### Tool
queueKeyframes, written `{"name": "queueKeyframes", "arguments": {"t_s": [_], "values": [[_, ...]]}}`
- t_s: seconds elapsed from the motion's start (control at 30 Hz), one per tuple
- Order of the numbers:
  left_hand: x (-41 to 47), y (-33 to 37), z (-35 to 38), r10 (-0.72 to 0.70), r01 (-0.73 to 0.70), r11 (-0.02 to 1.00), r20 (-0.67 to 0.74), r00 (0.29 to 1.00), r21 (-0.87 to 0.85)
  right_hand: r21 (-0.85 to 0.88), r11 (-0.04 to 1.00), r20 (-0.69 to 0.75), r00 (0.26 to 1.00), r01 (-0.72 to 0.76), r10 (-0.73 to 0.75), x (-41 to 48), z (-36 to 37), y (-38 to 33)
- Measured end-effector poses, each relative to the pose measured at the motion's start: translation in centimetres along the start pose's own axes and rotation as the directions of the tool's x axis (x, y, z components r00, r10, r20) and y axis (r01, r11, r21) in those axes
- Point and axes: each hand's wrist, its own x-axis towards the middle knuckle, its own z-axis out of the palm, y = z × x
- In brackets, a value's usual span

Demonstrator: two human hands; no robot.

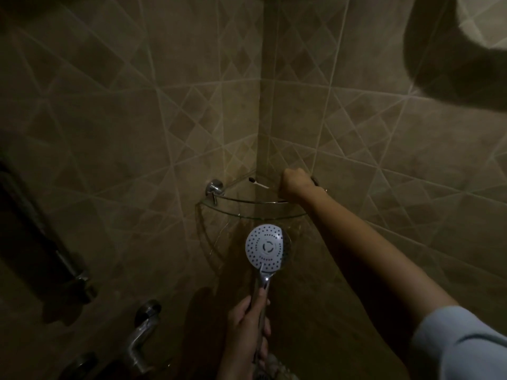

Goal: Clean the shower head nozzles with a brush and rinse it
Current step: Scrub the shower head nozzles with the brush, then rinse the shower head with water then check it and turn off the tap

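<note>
1 round perforated shower head [264,247], chrome-handled

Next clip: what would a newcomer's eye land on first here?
The white shower head stands out, low in the middle against dim brown tiles, its handle gripped by the left hand. Above it, the right hand is closed around a small brush over the glass corner shelf.
</note>
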Motion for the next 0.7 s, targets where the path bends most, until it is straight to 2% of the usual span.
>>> {"name": "queueKeyframes", "arguments": {"t_s": [0.2,0.4,0.5,0.6,0.7], "values": [[-0.7,0.1,0.4,-0.002,0.002,1.000,0.008,1.000,0.012,0.034,0.999,0.002,1.000,-0.031,0.031,0.3,0.6,0.9],[-1.4,0.3,0.9,-0.003,0.003,1.000,0.020,1.000,-0.011,0.259,0.966,-0.067,0.997,-0.016,0.035,-0.9,1.1,2.6],[-1.7,0.2,1.4,0.016,-0.016,1.000,0.011,1.000,0.003,0.396,0.918,-0.125,0.992,0.019,0.033,-2.9,1.6,3.8],[-2.1,-0.3,2.2,0.046,-0.047,0.999,0.011,0.999,0.008,0.484,0.865,-0.255,0.967,0.133,-0.006,-6.8,1.9,4.9],[-2.3,-0.9,3.6,0.074,-0.074,0.997,0.022,0.997,0.008,0.615,0.764,-0.339,0.940,0.196,0.031,-11.3,2.6,6.6]]}}
